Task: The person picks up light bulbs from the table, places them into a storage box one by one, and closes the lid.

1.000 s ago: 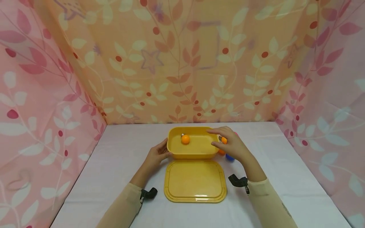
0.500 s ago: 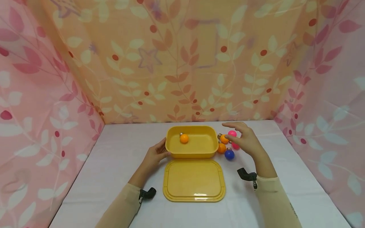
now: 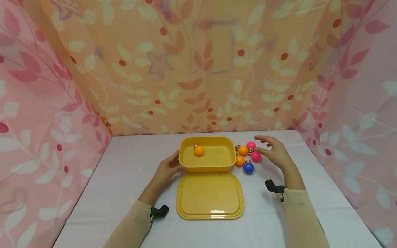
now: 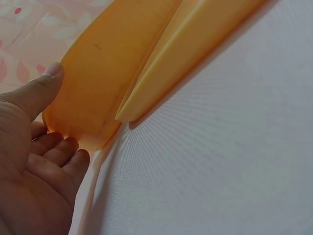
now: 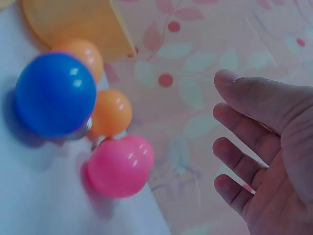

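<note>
A yellow plastic box (image 3: 219, 169) stands uncovered, with one orange light bulb (image 3: 199, 151) lying in it. My left hand (image 3: 163, 175) holds the box's left end; in the left wrist view the thumb lies against one side and the fingers curl at the lower edge. Right of the box lie several small bulbs: orange bulbs (image 3: 240, 161), pink bulbs (image 3: 255, 156) and a blue bulb (image 3: 248, 168). Just right of them my right hand (image 3: 279, 155) hovers with thumb and fingers spread, holding nothing. The right wrist view shows its fingers (image 5: 234, 154) apart from the bulbs.
A yellow lid (image 3: 210, 196) lies flat on the white-covered table (image 3: 124, 172), directly in front of the box. Floral cloth walls (image 3: 192, 69) enclose the table at the back and both sides.
My right hand has moved right, from over the box's right end to beyond the loose bulbs, uncovering them. The left hand keeps its hold on the box.
</note>
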Motion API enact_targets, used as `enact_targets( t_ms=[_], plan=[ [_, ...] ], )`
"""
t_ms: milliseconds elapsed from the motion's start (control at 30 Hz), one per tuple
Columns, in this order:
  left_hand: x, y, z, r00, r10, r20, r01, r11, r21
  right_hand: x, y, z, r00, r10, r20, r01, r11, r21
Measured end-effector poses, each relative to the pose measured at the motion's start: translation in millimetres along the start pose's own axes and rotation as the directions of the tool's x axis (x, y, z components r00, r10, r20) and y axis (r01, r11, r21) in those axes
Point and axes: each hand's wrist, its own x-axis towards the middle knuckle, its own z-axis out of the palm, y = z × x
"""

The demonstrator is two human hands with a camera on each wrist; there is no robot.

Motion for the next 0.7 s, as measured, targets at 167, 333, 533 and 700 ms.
enact_targets(
  t_ms=[167, 333, 533, 700],
  plan=[
    [0.4, -0.7, 0.0, 1.0, 0.004, -0.002, -0.004, 1.0, -0.001, 3.3, 25, 3, 0.998, 0.04, 0.04, -0.041, 0.999, 0.021],
    [0.9, -2.9, -0.7, 1.0, 0.01, 0.001, -0.01, 1.0, -0.003, 5.5, 44, 11, 0.992, 0.088, 0.09, -0.095, 0.992, 0.08],
    [0.0, -3.1, -0.8, 1.0, 0.01, 0.003, -0.011, 1.0, 0.009, 6.0, 62, 21, 0.987, 0.115, 0.111, -0.127, 0.987, 0.102],
    [0.0, -3.4, -1.0, 1.0, 0.011, 0.002, -0.011, 1.0, 0.006, 5.6, 69, 26, 0.978, 0.157, 0.138, -0.175, 0.976, 0.133]
  ],
)
